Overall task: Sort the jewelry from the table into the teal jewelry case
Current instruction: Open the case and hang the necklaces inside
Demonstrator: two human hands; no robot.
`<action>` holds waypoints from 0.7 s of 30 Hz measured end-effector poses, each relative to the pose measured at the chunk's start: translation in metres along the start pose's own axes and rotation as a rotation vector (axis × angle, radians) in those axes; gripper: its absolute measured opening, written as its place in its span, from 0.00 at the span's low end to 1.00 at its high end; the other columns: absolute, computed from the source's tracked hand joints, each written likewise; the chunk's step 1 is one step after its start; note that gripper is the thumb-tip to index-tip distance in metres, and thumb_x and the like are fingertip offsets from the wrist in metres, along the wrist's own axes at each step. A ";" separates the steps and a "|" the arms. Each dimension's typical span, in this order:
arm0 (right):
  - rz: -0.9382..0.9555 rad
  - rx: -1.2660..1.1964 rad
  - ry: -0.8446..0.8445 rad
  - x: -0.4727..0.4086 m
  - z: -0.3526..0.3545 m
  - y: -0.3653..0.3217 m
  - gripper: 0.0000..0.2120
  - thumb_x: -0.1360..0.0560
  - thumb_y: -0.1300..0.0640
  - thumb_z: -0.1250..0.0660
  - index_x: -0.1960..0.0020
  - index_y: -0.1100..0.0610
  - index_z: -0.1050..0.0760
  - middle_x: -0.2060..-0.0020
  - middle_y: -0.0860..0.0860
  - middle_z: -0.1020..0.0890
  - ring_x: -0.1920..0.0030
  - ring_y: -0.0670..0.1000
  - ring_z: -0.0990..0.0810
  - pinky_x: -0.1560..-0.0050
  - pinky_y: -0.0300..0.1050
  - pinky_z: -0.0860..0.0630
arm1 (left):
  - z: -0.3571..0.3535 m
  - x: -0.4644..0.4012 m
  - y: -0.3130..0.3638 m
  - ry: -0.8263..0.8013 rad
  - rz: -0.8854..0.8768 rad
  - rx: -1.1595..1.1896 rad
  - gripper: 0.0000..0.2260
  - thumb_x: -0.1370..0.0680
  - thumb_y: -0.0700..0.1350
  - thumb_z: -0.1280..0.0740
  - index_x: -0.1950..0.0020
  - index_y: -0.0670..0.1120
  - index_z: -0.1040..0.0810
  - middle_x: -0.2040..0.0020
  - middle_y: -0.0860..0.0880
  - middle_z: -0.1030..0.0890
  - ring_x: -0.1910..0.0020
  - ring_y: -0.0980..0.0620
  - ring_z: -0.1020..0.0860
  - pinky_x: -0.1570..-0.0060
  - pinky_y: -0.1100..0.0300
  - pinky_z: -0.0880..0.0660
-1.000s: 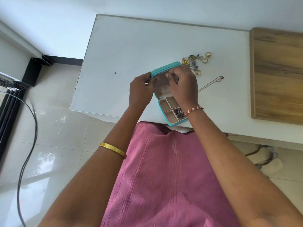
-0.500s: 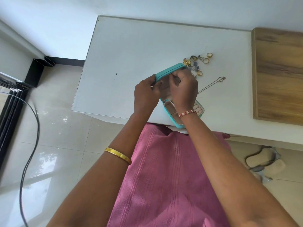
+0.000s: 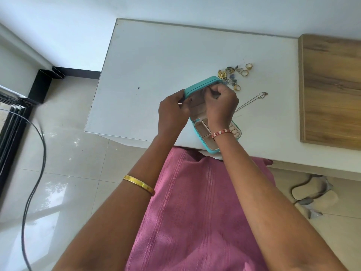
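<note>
The teal jewelry case (image 3: 197,87) stands open at the table's near edge, lid raised, beige compartments (image 3: 203,132) showing below my wrists. My left hand (image 3: 172,114) grips the lid's left edge. My right hand (image 3: 221,102) is curled inside the raised lid, its fingertips pinching something small that I cannot make out. Behind the case lies a cluster of gold rings, earrings and brooches (image 3: 234,75). A thin chain necklace (image 3: 254,99) stretches to the right of my right hand.
The white table (image 3: 166,61) is bare on its left half apart from a small dark speck (image 3: 138,88). A wooden board (image 3: 332,90) covers the table's right end. Slippers (image 3: 312,192) and a black cable (image 3: 37,173) lie on the tiled floor.
My hands stay on the raised lid; the right hand has shifted slightly up toward the lid's top edge. The view has drifted a little.
</note>
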State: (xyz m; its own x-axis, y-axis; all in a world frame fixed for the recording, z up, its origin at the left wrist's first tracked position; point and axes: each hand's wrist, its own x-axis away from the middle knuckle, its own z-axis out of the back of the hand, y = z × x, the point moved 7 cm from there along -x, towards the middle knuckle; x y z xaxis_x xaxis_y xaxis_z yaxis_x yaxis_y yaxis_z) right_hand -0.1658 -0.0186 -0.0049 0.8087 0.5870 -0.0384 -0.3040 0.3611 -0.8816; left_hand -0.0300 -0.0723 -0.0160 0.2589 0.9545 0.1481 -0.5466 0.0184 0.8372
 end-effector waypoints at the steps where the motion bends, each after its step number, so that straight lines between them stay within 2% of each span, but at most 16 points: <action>1: -0.006 0.004 -0.001 0.000 0.001 0.000 0.05 0.27 0.61 0.32 0.56 0.62 0.19 0.60 0.54 0.16 0.62 0.45 0.23 0.65 0.26 0.33 | 0.000 0.000 0.000 0.000 0.005 0.002 0.08 0.24 0.43 0.36 0.49 0.44 0.18 0.56 0.48 0.16 0.60 0.42 0.19 0.53 0.48 0.23; 6: -0.016 0.041 -0.011 0.000 0.003 0.001 0.05 0.28 0.61 0.32 0.56 0.63 0.19 0.60 0.55 0.16 0.63 0.45 0.24 0.66 0.25 0.36 | 0.001 0.002 -0.001 -0.006 0.020 0.021 0.08 0.24 0.42 0.35 0.49 0.44 0.18 0.56 0.48 0.16 0.61 0.44 0.18 0.53 0.49 0.22; 10: -0.024 0.057 -0.025 0.001 0.005 0.006 0.06 0.28 0.61 0.31 0.56 0.64 0.19 0.60 0.56 0.16 0.63 0.49 0.22 0.61 0.37 0.30 | 0.002 0.002 0.000 0.000 0.020 0.023 0.09 0.24 0.42 0.35 0.47 0.45 0.18 0.53 0.47 0.16 0.60 0.46 0.18 0.52 0.50 0.22; 15: -0.023 0.073 -0.046 0.001 0.007 0.010 0.06 0.28 0.61 0.32 0.57 0.64 0.19 0.61 0.57 0.16 0.63 0.48 0.22 0.63 0.34 0.31 | 0.002 0.002 -0.001 0.005 0.025 0.042 0.09 0.24 0.42 0.35 0.45 0.45 0.18 0.53 0.46 0.16 0.60 0.46 0.18 0.52 0.50 0.22; 21: -0.098 0.059 -0.090 0.003 0.010 0.018 0.05 0.29 0.63 0.33 0.58 0.63 0.19 0.64 0.55 0.17 0.65 0.49 0.24 0.64 0.36 0.32 | 0.000 -0.001 -0.005 0.002 0.047 0.086 0.11 0.25 0.45 0.34 0.45 0.46 0.18 0.54 0.47 0.16 0.59 0.47 0.17 0.52 0.48 0.21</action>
State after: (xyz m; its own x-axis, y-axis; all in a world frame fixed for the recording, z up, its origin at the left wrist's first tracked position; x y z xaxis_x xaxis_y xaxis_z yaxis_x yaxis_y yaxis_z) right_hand -0.1736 -0.0031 -0.0161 0.7885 0.6083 0.0909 -0.2572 0.4604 -0.8496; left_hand -0.0271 -0.0730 -0.0201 0.2326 0.9544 0.1869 -0.4878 -0.0518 0.8714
